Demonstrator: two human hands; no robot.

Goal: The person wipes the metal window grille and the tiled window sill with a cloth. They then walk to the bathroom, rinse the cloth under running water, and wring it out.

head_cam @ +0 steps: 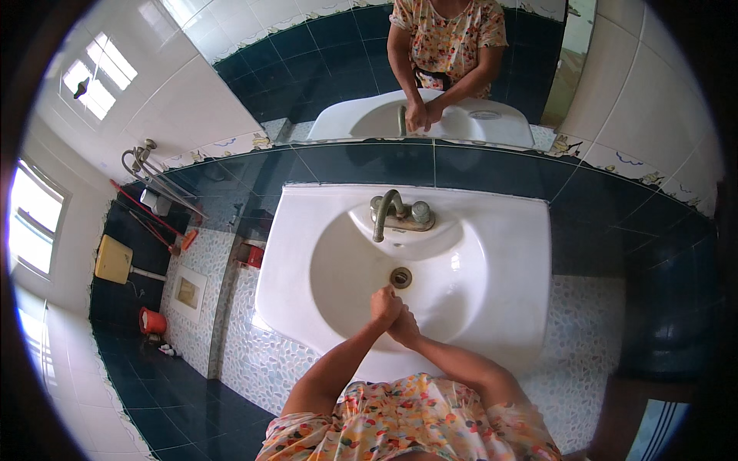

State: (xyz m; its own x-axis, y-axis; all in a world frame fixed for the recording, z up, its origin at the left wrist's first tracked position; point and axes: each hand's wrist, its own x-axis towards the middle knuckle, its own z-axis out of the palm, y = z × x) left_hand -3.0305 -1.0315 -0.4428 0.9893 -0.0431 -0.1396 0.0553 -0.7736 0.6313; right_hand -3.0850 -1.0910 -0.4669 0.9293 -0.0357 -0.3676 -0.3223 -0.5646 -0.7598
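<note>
Both bare hands are clasped together over the front part of a white ceramic washbasin (519, 259). My left hand (385, 305) and my right hand (405, 327) press against each other, and whether anything lies between the palms is hidden. Just beyond them is the metal drain (400, 278). A worn metal faucet (387, 210) with a curved spout and round knobs stands at the basin's back, and no stream of water shows from it. The wall mirror (340, 57) above reflects the joined hands, the basin and a floral top.
To the left are a red box (251, 255), a squat toilet (187, 293), a yellow cistern (113, 259), a red bucket (152, 320), long-handled brushes (188, 239) and a shower hose (135, 161). Dark tiled wall runs behind the basin.
</note>
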